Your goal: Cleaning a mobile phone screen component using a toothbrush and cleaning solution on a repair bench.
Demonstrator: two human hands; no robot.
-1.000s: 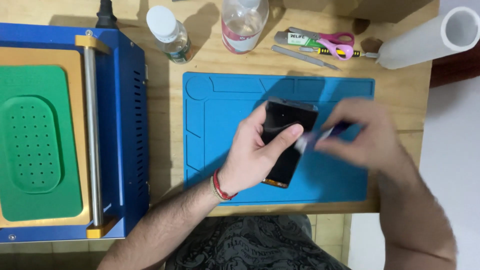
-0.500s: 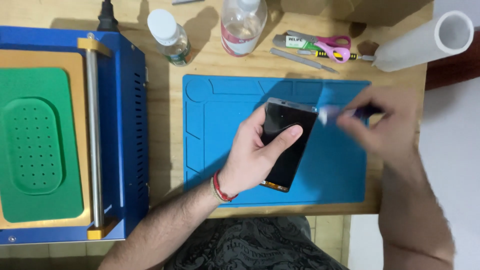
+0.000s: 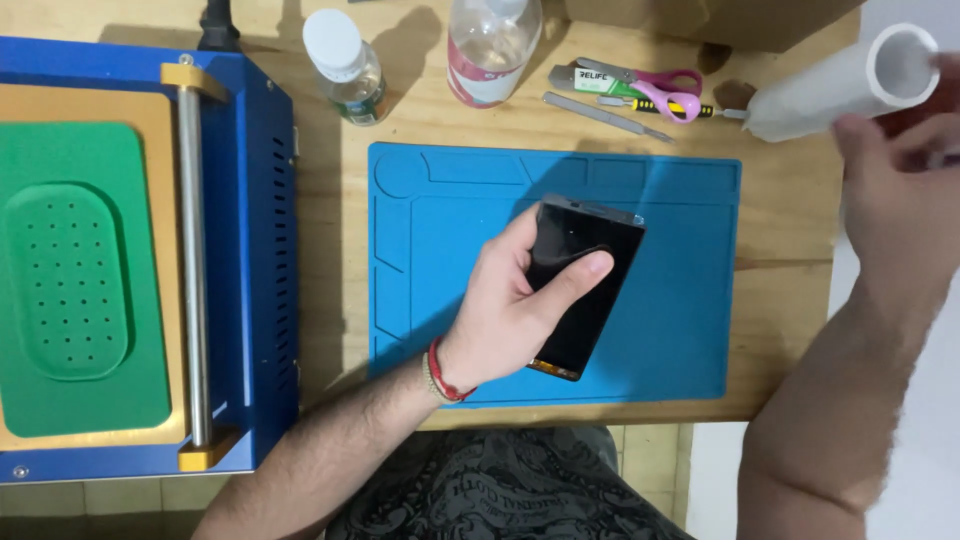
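Observation:
My left hand [image 3: 505, 315] grips a black phone screen [image 3: 585, 285] with the thumb across its glass, holding it tilted just above a blue work mat [image 3: 680, 300]. My right hand [image 3: 900, 200] is out past the table's right edge, blurred, just below a white roll [image 3: 845, 85]. Whether it has anything in its fingers is not clear.
A blue machine with a green perforated pad [image 3: 70, 290] and a metal roller bar [image 3: 190, 260] fills the left side. Two clear bottles [image 3: 345, 65] [image 3: 490, 45], pink-handled scissors [image 3: 665, 90], a thin metal tool [image 3: 605, 115] and a cardboard box [image 3: 730, 20] lie along the back edge.
My right hand has pulled away from the phone screen, moving right and back toward the white roll. My left hand keeps the screen in about the same place.

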